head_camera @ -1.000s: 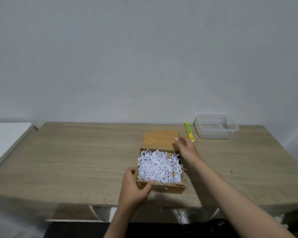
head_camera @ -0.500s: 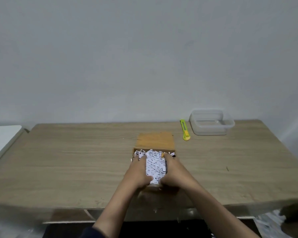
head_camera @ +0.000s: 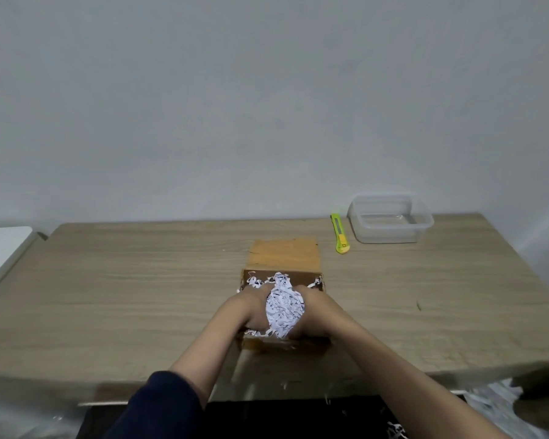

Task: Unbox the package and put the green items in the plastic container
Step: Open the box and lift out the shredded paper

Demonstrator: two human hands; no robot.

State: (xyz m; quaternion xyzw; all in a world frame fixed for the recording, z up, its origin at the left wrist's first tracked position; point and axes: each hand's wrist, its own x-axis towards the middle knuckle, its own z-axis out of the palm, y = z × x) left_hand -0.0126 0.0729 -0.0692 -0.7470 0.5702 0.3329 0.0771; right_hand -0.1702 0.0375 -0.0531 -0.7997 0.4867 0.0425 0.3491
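An open cardboard box sits near the table's front edge, its lid flap laid back flat. White shredded paper fills it. My left hand and my right hand are pressed into the box from both sides, squeezing a bunch of the shredded paper between them. No green items show inside the box; the paper and hands hide its contents. A clear plastic container, with nothing in it, stands at the back right of the table.
A green and yellow utility knife lies just left of the container. The wooden table meets a white wall behind. A white surface adjoins the table's left end. Paper shreds lie on the floor at lower right.
My left hand left the box's front corner and my right hand left the lid; both went into the box and gathered the shredded paper into a clump between them.
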